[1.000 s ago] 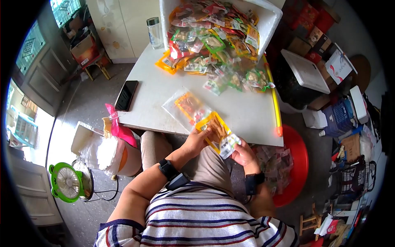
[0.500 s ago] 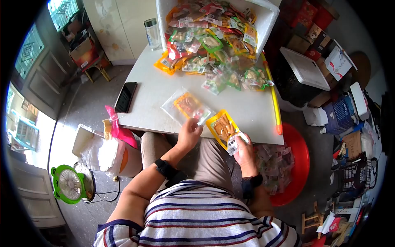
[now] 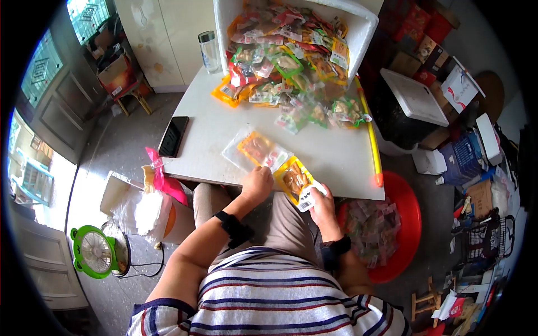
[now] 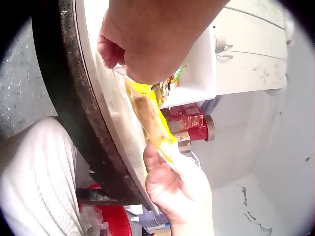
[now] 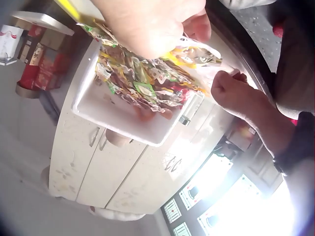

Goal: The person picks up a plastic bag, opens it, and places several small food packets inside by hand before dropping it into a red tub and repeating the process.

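Note:
On the near part of the table, a clear plastic bag (image 3: 231, 150) lies flat with an orange-edged packet (image 3: 256, 147) inside it. My left hand (image 3: 258, 185) pinches the bag's near edge with curled fingers; a bit of clear film (image 4: 119, 72) shows at the fingertips in the left wrist view. My right hand (image 3: 322, 206) grips a yellow-edged food packet (image 3: 293, 178) by its white end. This packet has brown pieces behind its clear window. It is tilted, its far end close to the bag's opening and the left hand.
A white foam box (image 3: 364, 42) lies on its side at the back, spilling many snack packets (image 3: 291, 61). A phone (image 3: 174, 136) and a glass bottle (image 3: 209, 53) stand left; a yellow stick (image 3: 372, 148) runs along the right edge. Below right, a red basin (image 3: 412, 224) holds packets.
The left hand has let go of the yellow-edged packet and moved to the clear bag's edge. The right hand keeps the packet and, after swinging right, has brought it back left beside the bag.

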The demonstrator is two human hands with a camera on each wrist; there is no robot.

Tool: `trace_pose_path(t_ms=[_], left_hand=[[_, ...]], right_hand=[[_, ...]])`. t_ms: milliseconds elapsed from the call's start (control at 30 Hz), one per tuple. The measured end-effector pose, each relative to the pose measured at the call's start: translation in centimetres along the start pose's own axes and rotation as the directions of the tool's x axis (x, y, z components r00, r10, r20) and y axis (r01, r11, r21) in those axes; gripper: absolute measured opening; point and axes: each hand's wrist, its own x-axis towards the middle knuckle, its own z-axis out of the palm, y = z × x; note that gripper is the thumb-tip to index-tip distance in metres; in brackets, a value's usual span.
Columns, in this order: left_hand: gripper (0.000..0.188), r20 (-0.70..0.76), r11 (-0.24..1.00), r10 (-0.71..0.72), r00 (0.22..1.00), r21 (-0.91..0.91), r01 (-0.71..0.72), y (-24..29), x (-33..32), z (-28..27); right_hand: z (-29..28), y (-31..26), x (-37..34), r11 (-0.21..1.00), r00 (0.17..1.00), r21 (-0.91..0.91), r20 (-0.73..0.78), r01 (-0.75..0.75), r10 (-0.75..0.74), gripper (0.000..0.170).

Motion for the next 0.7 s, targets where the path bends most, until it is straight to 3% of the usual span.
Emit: trace_pose_path(t_ms=[167,300,500,600,633,700], left_hand=[[0.012,-0.025,0.999,0.039,0.999,-0.016,-0.040,0.5,-0.2,0.4],[0.011,-0.022,0.992,0.108,0.994,0.073,-0.106,1.7,-0.6,-0.3],[0.013,-0.041,0.982,0.143,0.989,0.132,-0.136,2.0,-1.0,-0.4],[0.013,-0.049,0.980,0.151,0.987,0.142,-0.143,1.5,-1.5,-0.6],[0.013,-0.055,0.981,0.148,0.987,0.136,-0.140,1.3,-1.6,-0.4],[0.012,-0.060,0.983,0.142,0.988,0.122,-0.134,1.2,-1.9,-0.2]], right_hand=[[-0.5,0.8,1.3,0.996,0.986,0.043,0.150,-0.083,0.076,0.018],[0.4,0.7,3.2,0.986,0.975,-0.011,0.149,-0.167,0.166,0.018],[3.0,3.0,6.3,0.962,0.914,0.017,0.317,-0.274,0.254,0.025],[3.4,2.4,5.9,0.970,0.931,-0.092,0.273,-0.224,0.241,0.027],[2.7,2.5,6.1,0.969,0.925,-0.217,0.331,-0.116,0.185,0.025],[2.0,1.0,5.2,0.882,0.933,-0.446,0.232,-0.150,0.276,0.015]])
